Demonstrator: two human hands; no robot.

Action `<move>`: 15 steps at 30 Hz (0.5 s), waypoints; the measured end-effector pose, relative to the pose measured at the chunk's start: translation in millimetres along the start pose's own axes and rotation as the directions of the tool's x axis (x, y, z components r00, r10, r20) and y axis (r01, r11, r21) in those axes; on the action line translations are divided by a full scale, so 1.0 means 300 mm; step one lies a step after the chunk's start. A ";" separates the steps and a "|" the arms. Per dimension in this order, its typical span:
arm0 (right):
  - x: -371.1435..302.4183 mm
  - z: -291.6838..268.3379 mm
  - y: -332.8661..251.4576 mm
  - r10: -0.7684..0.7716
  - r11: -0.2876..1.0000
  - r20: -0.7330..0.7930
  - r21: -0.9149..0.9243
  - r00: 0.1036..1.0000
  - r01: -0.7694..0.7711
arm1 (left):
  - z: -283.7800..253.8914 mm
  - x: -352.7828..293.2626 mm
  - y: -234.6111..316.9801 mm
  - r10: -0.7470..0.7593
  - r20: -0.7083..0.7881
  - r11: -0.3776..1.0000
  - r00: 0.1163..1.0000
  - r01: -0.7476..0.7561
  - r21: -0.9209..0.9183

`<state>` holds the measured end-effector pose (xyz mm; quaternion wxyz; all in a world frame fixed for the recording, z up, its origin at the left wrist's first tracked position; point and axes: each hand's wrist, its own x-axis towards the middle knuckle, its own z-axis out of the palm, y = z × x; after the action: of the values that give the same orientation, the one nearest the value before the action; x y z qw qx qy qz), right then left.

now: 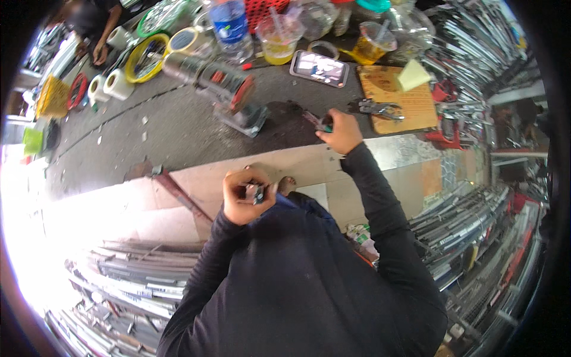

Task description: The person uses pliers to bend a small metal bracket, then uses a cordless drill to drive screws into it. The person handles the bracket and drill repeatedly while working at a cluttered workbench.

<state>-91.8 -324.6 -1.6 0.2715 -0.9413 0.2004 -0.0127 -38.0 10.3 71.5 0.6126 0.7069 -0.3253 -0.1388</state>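
Note:
My left hand (244, 195) is held close to my chest, its fingers closed around a small dark metal part (257, 193). My right hand (340, 132) reaches out over the dark workbench (178, 128) and grips a small tool with a green and red handle (321, 122) at the bench surface. Both arms wear dark long sleeves. A grey and red power tool (223, 86) lies on the bench just left of my right hand. Pliers (375, 108) rest on a brown board (401, 98) to its right.
The back of the bench holds tape rolls (146, 56), a water bottle (229, 24), drink cups (278, 38) and a phone (319, 68). Another person's hand (100, 53) works at the far left. Stacked metal profiles (143, 285) lie below and along the right.

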 end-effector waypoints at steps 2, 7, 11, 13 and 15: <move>-0.070 -0.026 -0.049 -0.086 0.990 -0.100 0.099 0.991 0.096 | 0.013 0.006 0.014 -0.030 -0.032 0.999 0.999 0.029 -0.015; -0.324 -0.107 -0.184 -0.057 0.809 -0.298 0.545 0.953 0.219 | 0.057 0.035 0.062 -0.005 -0.133 0.999 0.991 -0.002 -0.051; -0.454 -0.146 -0.256 0.113 0.356 -0.096 0.933 0.989 0.050 | 0.124 0.048 0.156 -0.038 -0.113 0.996 0.993 0.028 -0.089; -0.469 -0.175 -0.272 0.178 0.314 -0.040 0.949 0.983 -0.018 | 0.151 0.057 0.205 -0.026 -0.088 0.994 0.996 0.016 -0.111; -0.466 -0.219 -0.279 0.007 0.597 -0.247 0.778 0.969 0.194 | 0.164 0.068 0.249 -0.048 -0.063 0.995 0.997 0.042 -0.095</move>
<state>-198.1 -239.6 109.6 0.6369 -0.7225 0.1530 -0.2212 -73.6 -43.7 136.6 0.6521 0.6886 -0.2822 -0.1446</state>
